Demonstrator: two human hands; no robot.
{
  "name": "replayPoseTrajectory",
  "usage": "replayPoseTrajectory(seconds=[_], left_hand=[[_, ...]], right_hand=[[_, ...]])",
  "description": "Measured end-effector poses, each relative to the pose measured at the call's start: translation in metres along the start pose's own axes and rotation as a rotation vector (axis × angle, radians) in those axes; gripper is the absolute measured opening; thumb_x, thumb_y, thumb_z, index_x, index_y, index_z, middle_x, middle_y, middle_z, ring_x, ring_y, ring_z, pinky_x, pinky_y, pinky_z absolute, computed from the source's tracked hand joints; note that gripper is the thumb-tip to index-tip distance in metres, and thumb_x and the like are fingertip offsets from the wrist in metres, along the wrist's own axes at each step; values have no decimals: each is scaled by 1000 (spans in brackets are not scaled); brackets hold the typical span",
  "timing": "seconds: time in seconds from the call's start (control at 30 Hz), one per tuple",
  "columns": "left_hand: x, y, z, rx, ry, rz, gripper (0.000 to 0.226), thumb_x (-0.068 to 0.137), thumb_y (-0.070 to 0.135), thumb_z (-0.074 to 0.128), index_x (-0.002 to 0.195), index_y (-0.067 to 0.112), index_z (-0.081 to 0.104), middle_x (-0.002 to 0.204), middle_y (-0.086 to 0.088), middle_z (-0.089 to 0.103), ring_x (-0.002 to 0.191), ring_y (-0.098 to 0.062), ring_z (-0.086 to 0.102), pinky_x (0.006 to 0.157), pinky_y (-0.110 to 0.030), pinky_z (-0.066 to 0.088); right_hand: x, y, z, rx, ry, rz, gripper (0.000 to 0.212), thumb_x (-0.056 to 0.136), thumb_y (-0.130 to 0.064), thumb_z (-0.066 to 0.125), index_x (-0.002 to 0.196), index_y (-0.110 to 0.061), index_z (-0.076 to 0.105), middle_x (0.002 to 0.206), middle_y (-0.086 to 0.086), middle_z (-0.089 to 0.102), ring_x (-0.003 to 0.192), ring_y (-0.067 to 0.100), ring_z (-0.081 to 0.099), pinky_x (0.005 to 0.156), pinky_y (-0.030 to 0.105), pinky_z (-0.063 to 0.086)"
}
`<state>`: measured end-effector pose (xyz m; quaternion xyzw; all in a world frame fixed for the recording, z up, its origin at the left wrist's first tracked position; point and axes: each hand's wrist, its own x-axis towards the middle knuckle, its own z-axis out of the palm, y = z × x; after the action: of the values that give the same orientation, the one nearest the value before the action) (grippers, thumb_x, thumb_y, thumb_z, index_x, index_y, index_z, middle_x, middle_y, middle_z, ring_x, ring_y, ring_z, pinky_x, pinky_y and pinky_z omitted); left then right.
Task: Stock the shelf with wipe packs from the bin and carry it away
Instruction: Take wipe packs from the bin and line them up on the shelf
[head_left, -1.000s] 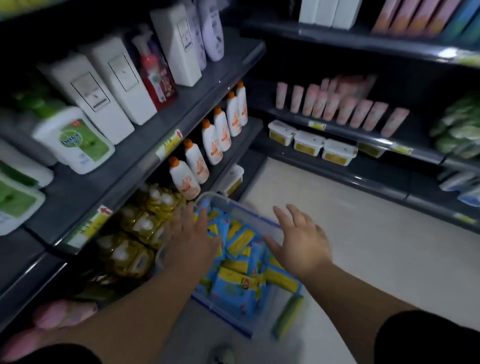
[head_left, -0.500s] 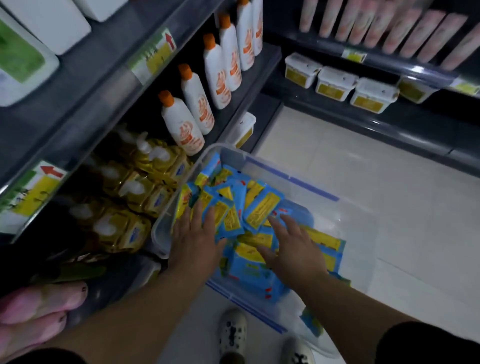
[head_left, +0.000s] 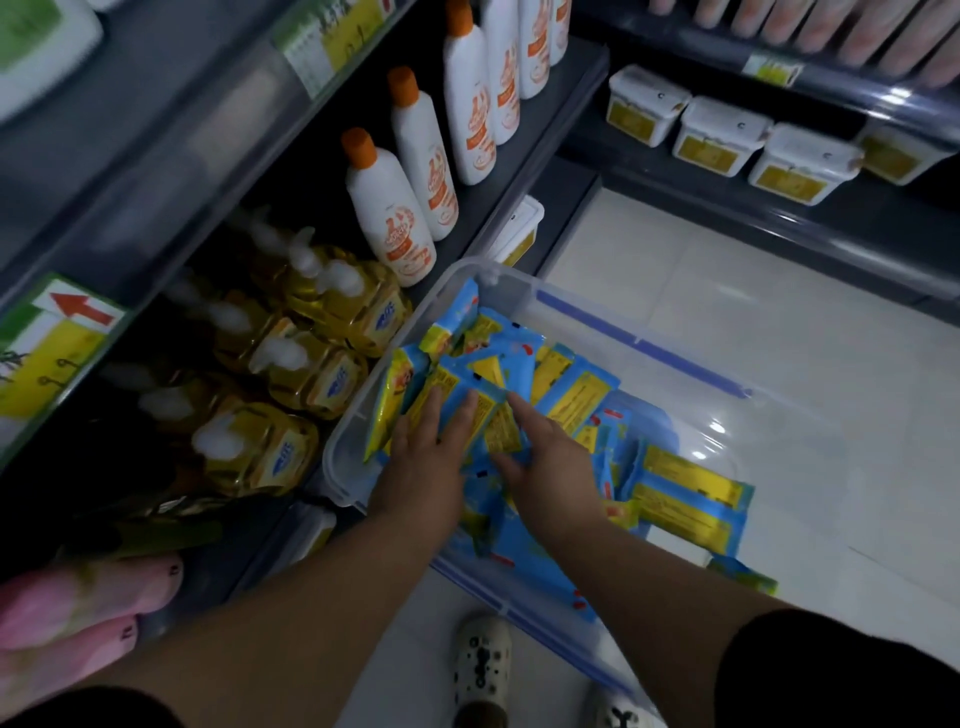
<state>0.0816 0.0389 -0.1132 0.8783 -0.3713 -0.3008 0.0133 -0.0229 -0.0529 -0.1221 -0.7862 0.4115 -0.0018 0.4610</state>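
We are resting our left grip (head_left: 426, 460), fingers straight, on the wipe packs (head_left: 685, 499) lying in the bin (head_left: 344, 467) beside the shelf (head_left: 540, 156); we cannot tell whether our right grip (head_left: 553, 470) is pinching one.

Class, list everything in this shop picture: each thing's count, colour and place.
bin: one, clear with blue trim, on the floor.
wipe packs: many, blue and yellow, in the bin.
bottles: about five, white with orange caps, left shelf.
pump bottles: several, yellow, below that shelf.
tubs: four, white with yellow labels, far shelf.
shoes: two, white, spotted, floor.
left hand: one, resting on the packs.
right hand: one, among the packs.
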Motion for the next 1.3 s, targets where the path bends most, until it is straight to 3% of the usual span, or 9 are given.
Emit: replayPoseTrajectory(seconds=[0.27,0.33,0.43,0.57,0.67,0.87,1.0,1.1,1.3], left_hand=[[-11,-2,-17,-250,99,91,92,90,-13,38,144,50,-2,161,7,1,142,-23,25,100,-43,43],[-19,4,-31,-292,119,32,90,91,-12,38,146,49,0,158,2,19,126,-26,46,81,-35,50],[-31,17,-58,-334,155,-40,86,92,-8,38,148,47,4,143,-13,43,109,-29,56,50,-18,36],[-59,36,-107,-558,303,-27,81,91,-6,39,148,45,15,139,-3,46,105,-16,53,81,-25,48],[-89,50,-148,-703,400,-17,80,91,-5,40,148,46,17,105,12,56,80,-5,53,68,-22,49],[-163,76,-220,-943,616,17,74,91,0,45,147,43,24,130,13,51,92,-1,58,62,-17,47],[-225,96,-266,-1180,694,133,72,88,-11,46,136,42,36,111,28,57,93,4,62,64,-19,54],[-266,101,-293,-1341,725,180,79,84,-18,43,143,34,34,111,12,66,99,-24,67,75,-42,54],[-353,98,-332,-1546,820,326,75,80,-28,38,136,22,44,119,-10,63,77,-20,68,52,-33,56]], right_hand=[[-4,-21,-13,268,76,273,53,90,-19,66,140,-27,47,131,5,58,119,15,55,87,19,41],[-12,-27,-27,253,90,274,50,92,-21,64,138,-29,49,129,5,59,112,16,57,85,23,43],[-24,-40,-51,220,127,247,47,92,-21,62,137,-29,51,127,4,60,108,19,60,83,25,44],[-40,-72,-86,241,248,130,33,90,-14,63,118,-29,65,106,-10,69,87,-2,65,82,24,51],[-54,-106,-117,288,317,19,29,90,-9,60,110,-30,67,90,-17,67,58,-10,58,56,14,44],[-102,-176,-180,246,405,-327,27,91,-9,59,108,-29,65,92,-14,63,70,-7,56,60,5,38],[-139,-218,-218,198,350,-628,37,88,0,56,114,-25,65,104,-15,58,92,-5,51,81,7,41],[-163,-245,-239,132,311,-830,44,84,10,53,114,-18,69,109,-10,57,98,-5,50,87,3,37],[-214,-299,-259,99,120,-1033,45,90,4,54,115,-30,68,140,-12,42,128,3,39,109,18,31]])
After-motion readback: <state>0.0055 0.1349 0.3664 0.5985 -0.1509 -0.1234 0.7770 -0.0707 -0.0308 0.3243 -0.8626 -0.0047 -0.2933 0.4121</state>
